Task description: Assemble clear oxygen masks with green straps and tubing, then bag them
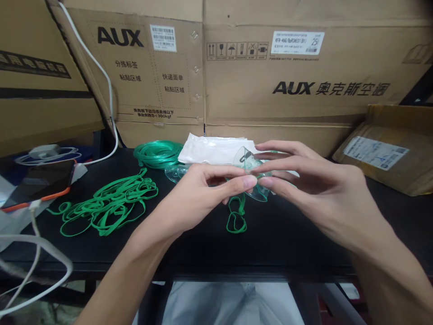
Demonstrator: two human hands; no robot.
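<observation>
A clear greenish oxygen mask (260, 193) is held up between my two hands, over the middle of the black table. My left hand (211, 185) pinches its near edge between thumb and fingers. Thumb and fingers of my right hand (301, 176) also grip the mask, from the right, and partly cover it. A dark slot or clip shows on its upper part. Below the mask hangs a loop of green elastic strap (237, 221); its upper end is hidden behind my left fingers. Another clear plastic piece (174, 173) lies partly behind my left hand.
A heap of green elastic straps (110, 203) lies on the left, with coiled green tubing (157, 153) behind it. White plastic packets (213, 149) lie beyond my hands. A phone (43, 183) with cables sits far left. Cardboard boxes (304, 58) wall the back; a smaller box (389, 144) stands right.
</observation>
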